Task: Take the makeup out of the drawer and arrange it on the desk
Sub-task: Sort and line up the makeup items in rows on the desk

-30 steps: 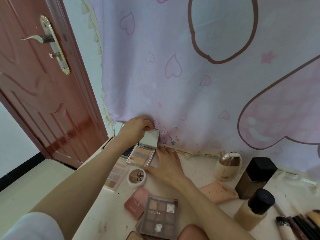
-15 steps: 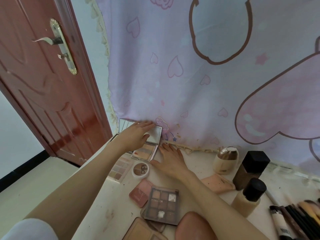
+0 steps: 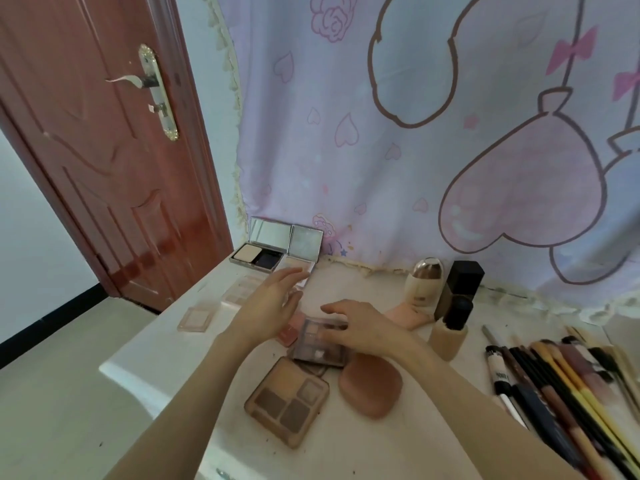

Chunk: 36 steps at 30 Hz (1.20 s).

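Two mirrored compacts [image 3: 277, 247], three bottles [image 3: 450, 323], two hands [image 3: 270, 306].

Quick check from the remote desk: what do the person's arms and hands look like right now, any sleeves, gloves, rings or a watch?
Both forearms are bare up to the bottom edge of the head view; no sleeve shows in it. The left hand and the right hand wear no gloves. No ring, watch or bracelet can be seen, though motion blur softens the fingers.

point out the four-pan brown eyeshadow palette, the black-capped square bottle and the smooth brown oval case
four-pan brown eyeshadow palette [image 3: 288, 400], head view, on its middle between the pans
black-capped square bottle [image 3: 464, 276], head view, on its black cap
smooth brown oval case [image 3: 371, 388], head view, on its lid's middle
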{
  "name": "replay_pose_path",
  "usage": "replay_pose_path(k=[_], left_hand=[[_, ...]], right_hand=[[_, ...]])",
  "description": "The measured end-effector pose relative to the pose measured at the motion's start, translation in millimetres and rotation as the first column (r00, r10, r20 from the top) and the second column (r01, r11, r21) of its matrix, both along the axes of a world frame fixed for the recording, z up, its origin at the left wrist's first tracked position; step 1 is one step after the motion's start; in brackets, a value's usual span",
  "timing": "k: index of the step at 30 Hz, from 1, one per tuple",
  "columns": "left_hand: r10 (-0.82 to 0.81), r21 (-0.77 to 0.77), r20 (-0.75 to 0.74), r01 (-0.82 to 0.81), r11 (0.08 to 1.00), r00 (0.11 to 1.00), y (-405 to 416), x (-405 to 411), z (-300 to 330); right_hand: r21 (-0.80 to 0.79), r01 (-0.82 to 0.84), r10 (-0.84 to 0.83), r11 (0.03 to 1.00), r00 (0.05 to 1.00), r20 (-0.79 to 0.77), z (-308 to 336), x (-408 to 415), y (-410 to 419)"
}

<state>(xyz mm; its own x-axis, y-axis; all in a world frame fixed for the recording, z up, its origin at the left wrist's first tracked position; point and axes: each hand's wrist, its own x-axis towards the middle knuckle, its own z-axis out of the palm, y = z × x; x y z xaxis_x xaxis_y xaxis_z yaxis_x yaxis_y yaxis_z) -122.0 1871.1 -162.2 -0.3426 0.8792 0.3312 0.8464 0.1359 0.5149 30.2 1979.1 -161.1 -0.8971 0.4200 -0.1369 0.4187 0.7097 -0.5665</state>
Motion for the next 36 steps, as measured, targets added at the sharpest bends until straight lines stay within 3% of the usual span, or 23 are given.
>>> replay_pose_path(k=[5, 10, 14, 17, 21, 30, 36], left_hand=[[0.0, -0.002, -0.05, 0.0, 1.0, 0.999, -34.7, 23.0, -8.1], [0.012, 0.016, 0.025, -0.012, 1.0, 1.0, -56.2, 35.2, -11.9], [-0.005, 0.097, 0.238, -0.018, 0.995, 0.971, -64.3, 45.3, -6.3], [-0.032, 0.116, 0.448, -0.023, 0.993, 0.893, -65.5, 55.5, 3.6], [-0.1, 0.171, 0.613, -0.007, 0.985, 0.783, -66.8, 68.6, 15.5], [-0.15, 0.25, 0.803, -0.098, 0.963, 0.577, -65.8, 80.8, 15.1], [-0.155, 0.269, 0.815, -0.127, 0.955, 0.559, -65.7, 81.4, 7.7]], right_hand=[[0.145, -0.158, 0.135, 0.977, 0.979, 0.155, 7.2, 9.7, -16.8], [0.184, -0.109, 0.11, 0.977, 0.994, 0.005, 5.6, 10.9, -20.5], [0.008, 0.026, -0.024, 1.0, 0.979, -0.205, 7.6, 20.0, -18.3], [-0.194, 0.025, -0.083, 0.981, 0.95, -0.301, 9.2, 30.7, -20.4], [-0.284, -0.018, -0.089, 0.959, 0.929, -0.36, 16.5, 42.6, -26.6], [-0.302, 0.02, -0.174, 0.953, 0.852, -0.493, 21.4, 49.8, -38.6], [-0.334, 0.008, -0.175, 0.943, 0.863, -0.474, 15.1, 49.1, -39.3]])
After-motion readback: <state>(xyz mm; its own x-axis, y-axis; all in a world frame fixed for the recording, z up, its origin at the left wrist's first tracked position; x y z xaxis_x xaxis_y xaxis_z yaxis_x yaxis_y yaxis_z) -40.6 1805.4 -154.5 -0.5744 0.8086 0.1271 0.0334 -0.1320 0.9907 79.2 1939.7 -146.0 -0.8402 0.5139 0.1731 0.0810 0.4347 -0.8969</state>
